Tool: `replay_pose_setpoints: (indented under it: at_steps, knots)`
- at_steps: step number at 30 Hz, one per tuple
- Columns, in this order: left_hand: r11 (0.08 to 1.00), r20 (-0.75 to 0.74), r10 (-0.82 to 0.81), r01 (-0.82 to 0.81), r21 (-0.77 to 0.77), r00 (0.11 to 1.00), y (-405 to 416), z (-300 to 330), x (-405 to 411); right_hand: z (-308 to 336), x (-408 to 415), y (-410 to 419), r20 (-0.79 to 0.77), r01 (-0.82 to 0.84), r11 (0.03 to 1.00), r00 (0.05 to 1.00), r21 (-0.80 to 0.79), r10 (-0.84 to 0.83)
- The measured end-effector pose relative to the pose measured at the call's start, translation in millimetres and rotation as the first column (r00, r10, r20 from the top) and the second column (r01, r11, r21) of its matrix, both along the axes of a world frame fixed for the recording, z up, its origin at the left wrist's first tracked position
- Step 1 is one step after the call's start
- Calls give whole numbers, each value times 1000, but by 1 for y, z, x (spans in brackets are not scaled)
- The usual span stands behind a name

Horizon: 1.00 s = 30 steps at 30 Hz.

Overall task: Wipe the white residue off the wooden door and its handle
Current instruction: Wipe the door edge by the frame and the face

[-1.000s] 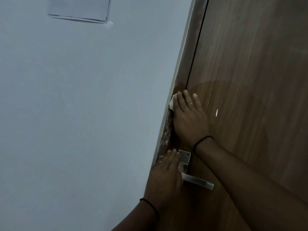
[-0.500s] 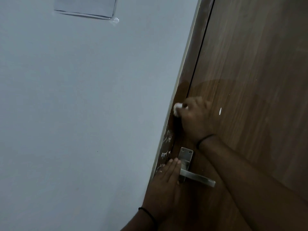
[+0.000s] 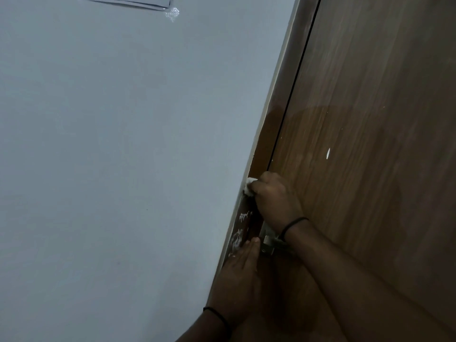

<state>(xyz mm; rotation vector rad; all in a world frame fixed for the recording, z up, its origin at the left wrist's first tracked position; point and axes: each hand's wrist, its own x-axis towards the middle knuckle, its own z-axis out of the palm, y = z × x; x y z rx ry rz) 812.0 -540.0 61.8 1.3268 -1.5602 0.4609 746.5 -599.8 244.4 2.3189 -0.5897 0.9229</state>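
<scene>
We count two hands, one door, one handle, one wad of cloth and two wristbands, one on each wrist. The wooden door fills the right side of the frame, its brown frame strip running diagonally from top centre down to the lower middle, against a pale wall that takes the whole left. A sheet of paper shows at the top edge, upper left.

Our right hand, just right of centre, is curled into a fist around a small white cloth, fingers pressed together on it; the wad pokes out at the hand's left and sits against the frame strip beside the wall's edge. The forearm reaches up from the lower right corner, crossing over the metal handle, of which we see only a part of the plate below the wrist.

Our left hand lies flat lower centre, fingers straight and together, fingertips just beside the handle plate, holding nothing.

White residue streaks the frame strip between the two hands. One white fleck sits on the door face, above and right of the right hand.
</scene>
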Motion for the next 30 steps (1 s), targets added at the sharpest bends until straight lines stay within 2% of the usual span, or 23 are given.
replay_pose_setpoints:
  at_steps: [4,6,9,13,17,22,24,26,30]
  knots:
    - [999,-58,16,-13,50,998,9,-5,4,34,1,-13,97,26,999,995,47,-31]
    - [998,-37,42,-40,57,998,11,-5,7,36,6,-13,105,32,995,994,92,-42]
    - [998,17,60,-61,32,998,11,-12,6,6,10,3,140,78,997,987,9,-78]
    - [995,65,60,-65,76,996,6,-29,7,-37,6,17,51,77,996,996,33,-79]
    - [987,118,35,-53,152,992,3,-46,7,-41,5,17,-19,99,995,995,-8,-99]
    - [966,68,-14,-4,260,998,-1,-66,10,-14,7,14,142,128,992,981,11,-129]
    - [950,37,-23,10,313,999,-5,-74,12,-15,16,18,162,159,985,972,60,-167]
    - [937,32,-20,8,349,999,-7,-82,12,-28,25,23,132,218,968,963,124,-234]
    - [921,40,-24,7,389,999,-6,-95,8,-60,32,31,33,347,925,934,157,-356]
